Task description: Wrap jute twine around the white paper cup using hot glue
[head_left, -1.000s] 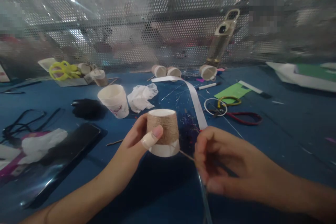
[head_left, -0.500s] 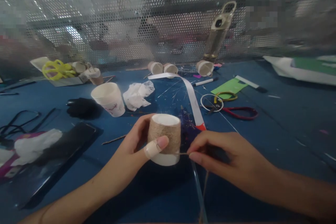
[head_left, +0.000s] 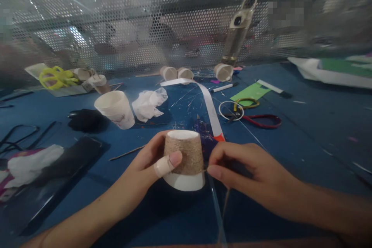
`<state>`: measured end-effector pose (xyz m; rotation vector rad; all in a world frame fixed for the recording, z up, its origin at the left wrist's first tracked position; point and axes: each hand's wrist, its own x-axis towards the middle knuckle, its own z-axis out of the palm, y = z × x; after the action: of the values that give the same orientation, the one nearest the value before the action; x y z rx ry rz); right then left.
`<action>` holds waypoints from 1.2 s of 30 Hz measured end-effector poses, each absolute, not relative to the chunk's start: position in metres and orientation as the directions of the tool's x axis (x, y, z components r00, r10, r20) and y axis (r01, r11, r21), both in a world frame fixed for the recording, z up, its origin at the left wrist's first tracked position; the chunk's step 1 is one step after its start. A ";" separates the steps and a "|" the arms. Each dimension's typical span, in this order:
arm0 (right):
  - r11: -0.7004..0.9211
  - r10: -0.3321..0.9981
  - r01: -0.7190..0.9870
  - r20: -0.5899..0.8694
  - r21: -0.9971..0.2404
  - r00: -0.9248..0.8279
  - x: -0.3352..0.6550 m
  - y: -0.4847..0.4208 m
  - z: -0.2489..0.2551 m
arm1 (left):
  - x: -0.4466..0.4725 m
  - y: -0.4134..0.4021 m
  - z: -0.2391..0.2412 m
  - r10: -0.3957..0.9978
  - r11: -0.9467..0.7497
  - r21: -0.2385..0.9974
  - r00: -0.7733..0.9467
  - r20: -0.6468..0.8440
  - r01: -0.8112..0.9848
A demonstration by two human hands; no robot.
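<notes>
My left hand, with a bandage around its thumb, grips a paper cup that is wrapped in brown twine except for a white band at its lower end. The white end faces up at the top. On the cup's right side, my right hand pinches the loose twine between thumb and fingertips, close to the lowest turn. The twine's tail hangs down below the right hand. Behind the cup and partly hidden lies a dark blue glue gun, with a clear glue stick running toward me.
Stacked paper cups and crumpled tissue lie left of centre. Red-and-yellow-handled pliers, a white ring, green paper and a marker are at right. Twine-wrapped cups and a bottle stand before the perforated screen.
The cup has tilted slightly, showing more of its white lower end. My right hand stays close at its side with the twine. The whole view has shifted a little.
</notes>
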<state>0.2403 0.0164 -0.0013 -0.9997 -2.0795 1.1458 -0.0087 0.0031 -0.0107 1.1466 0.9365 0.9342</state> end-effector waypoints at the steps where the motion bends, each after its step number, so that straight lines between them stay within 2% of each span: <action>1: 0.355 0.814 0.339 0.110 -0.871 -0.570 0.240 0.016 -0.002 | -0.009 0.003 -0.011 0.935 0.165 0.979 0.335 -0.117 -0.117; 9: 0.349 0.821 0.357 0.099 -0.867 -0.563 0.239 0.016 -0.002 | -0.010 0.002 -0.015 0.920 0.187 0.970 0.374 -0.116 -0.159; 19: 0.342 0.838 0.369 0.103 -0.864 -0.536 0.239 0.014 -0.008 | -0.007 0.001 -0.010 0.886 0.233 0.965 0.434 -0.162 -0.116; 25: 0.312 0.840 0.353 0.082 -0.882 -0.537 0.237 0.016 -0.009 | -0.004 0.003 -0.006 0.895 0.224 0.973 0.408 -0.181 -0.061; 30: 0.271 0.804 0.303 0.042 -0.914 -0.593 0.238 0.016 -0.007 | -0.003 0.003 -0.005 0.911 0.276 0.945 0.363 -0.198 -0.177; 36: 0.299 0.745 0.311 0.017 -0.902 -0.667 0.242 0.012 -0.002 | -0.004 0.002 -0.005 0.919 0.292 0.912 0.348 -0.184 -0.287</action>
<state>0.2419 0.0117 -0.0024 -0.9406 -2.1363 1.3353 -0.0044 0.0023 -0.0047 0.9231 0.8437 0.9458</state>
